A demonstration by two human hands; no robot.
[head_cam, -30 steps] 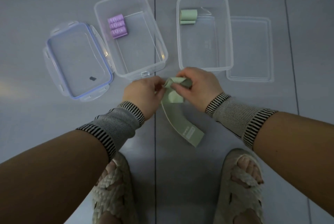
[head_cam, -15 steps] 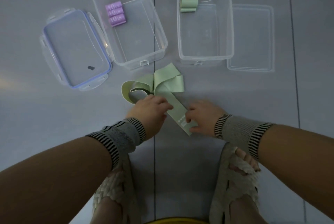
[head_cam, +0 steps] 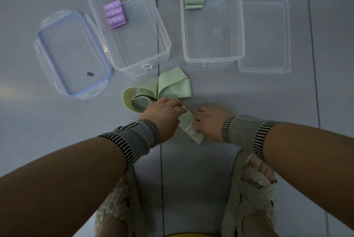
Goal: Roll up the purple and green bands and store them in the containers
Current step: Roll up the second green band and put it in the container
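Green band (head_cam: 173, 87), near end under both hands' fingers (head_cam: 177, 105)

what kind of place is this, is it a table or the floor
Most likely an indoor floor, perhaps at home. The person's feet in woven slippers stand on the same pale tiled surface as the clear containers and the loose green band, and seam lines cross it.

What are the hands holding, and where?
Both hands, left and right, hold the loose green band on the floor at its near, printed end.
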